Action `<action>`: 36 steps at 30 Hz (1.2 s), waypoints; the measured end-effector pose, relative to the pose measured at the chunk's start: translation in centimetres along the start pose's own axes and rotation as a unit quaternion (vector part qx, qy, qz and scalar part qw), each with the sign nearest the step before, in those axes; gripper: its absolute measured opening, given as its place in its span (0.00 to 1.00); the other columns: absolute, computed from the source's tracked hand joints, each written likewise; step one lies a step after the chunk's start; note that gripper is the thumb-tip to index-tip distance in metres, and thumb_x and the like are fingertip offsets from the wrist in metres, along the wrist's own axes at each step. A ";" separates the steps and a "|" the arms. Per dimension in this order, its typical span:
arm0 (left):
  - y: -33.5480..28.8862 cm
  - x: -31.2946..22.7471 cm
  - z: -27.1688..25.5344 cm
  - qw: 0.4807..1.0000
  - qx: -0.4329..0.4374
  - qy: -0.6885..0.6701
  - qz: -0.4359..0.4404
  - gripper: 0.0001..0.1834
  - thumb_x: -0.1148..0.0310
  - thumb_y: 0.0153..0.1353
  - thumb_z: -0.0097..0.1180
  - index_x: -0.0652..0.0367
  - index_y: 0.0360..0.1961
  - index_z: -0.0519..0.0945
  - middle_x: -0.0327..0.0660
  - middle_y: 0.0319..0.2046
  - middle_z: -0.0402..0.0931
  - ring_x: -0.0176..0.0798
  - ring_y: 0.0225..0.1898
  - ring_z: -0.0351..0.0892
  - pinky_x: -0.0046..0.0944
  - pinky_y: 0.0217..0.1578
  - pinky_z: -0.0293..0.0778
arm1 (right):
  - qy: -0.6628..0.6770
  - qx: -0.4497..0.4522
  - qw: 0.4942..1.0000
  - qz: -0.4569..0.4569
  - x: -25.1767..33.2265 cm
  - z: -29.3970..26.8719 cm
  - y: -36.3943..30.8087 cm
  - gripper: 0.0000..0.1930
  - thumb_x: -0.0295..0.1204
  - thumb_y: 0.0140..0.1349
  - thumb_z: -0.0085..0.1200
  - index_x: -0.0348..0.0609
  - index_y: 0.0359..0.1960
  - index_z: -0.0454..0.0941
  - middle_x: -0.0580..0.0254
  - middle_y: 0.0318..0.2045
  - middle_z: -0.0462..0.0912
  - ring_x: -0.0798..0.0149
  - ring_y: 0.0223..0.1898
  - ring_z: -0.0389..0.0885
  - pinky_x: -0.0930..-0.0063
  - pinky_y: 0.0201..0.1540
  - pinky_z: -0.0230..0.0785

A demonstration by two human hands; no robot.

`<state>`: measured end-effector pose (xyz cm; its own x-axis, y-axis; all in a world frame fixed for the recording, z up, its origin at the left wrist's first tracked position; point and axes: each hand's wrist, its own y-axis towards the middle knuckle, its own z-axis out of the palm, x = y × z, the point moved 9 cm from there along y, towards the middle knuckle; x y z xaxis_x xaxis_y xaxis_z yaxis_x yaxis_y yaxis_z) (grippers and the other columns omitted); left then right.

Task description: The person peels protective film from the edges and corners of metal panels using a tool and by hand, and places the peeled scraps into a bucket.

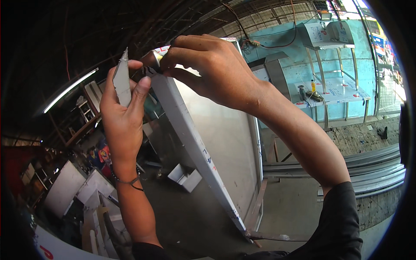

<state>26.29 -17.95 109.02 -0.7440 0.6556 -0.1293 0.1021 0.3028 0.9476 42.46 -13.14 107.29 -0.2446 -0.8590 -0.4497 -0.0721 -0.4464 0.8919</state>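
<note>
My left hand (125, 112) is raised at the left of the frame's upper corner. A flat grey, pointed piece with a ragged edge (121, 82) is held upright in it. Its thumb and forefinger meet near a small dark strip (148, 70) by the corner. From the right, my right hand (206, 65) reaches over a tall metal panel frame (190, 134) with white film on its edge. Its thumb and fingers are pinched together at the frame's top corner. What they grip there is too small and too hidden to name.
An open white box-like piece (185, 177) lies on the floor below. Long metal bars (333, 167) are stacked at the right. Behind them, a metal table (333, 93) carries a power tool (314, 95). Sheet-metal pieces (65, 186) stand at the lower left.
</note>
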 end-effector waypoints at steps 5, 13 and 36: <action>-2.9 1.2 -1.7 0.994 -0.023 -0.053 -0.094 0.21 0.60 0.69 0.65 0.58 0.55 0.73 0.27 0.27 0.64 0.20 0.27 0.62 0.24 0.27 0.60 | -0.035 0.031 0.999 -0.028 0.1 0.2 0.8 0.06 0.28 0.64 0.61 0.42 0.41 0.82 0.62 0.34 0.83 0.57 0.37 0.84 0.61 0.47 0.72; -4.3 2.6 -0.9 0.979 0.112 0.019 -0.171 0.23 0.50 0.72 0.58 0.63 0.45 0.71 0.31 0.24 0.69 0.21 0.23 0.59 0.27 0.23 0.59 | -0.073 0.064 0.992 -0.076 -0.5 1.1 3.4 0.02 0.26 0.67 0.59 0.45 0.39 0.81 0.64 0.33 0.84 0.63 0.38 0.84 0.64 0.54 0.67; -3.1 -1.9 -0.9 0.954 0.039 0.281 -0.101 0.20 0.58 0.77 0.50 0.68 0.38 0.77 0.60 0.21 0.72 0.69 0.27 0.72 0.52 0.27 0.67 | 0.025 0.095 0.994 0.055 -2.8 0.6 3.1 0.04 0.27 0.62 0.64 0.43 0.36 0.85 0.58 0.34 0.88 0.56 0.37 0.89 0.64 0.42 0.79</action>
<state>26.82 -20.76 106.57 -0.9878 0.1116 -0.1090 -0.0480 0.4477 0.8929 42.39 -11.97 111.40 -0.2131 -0.9137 -0.3459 -0.2294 -0.2974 0.9268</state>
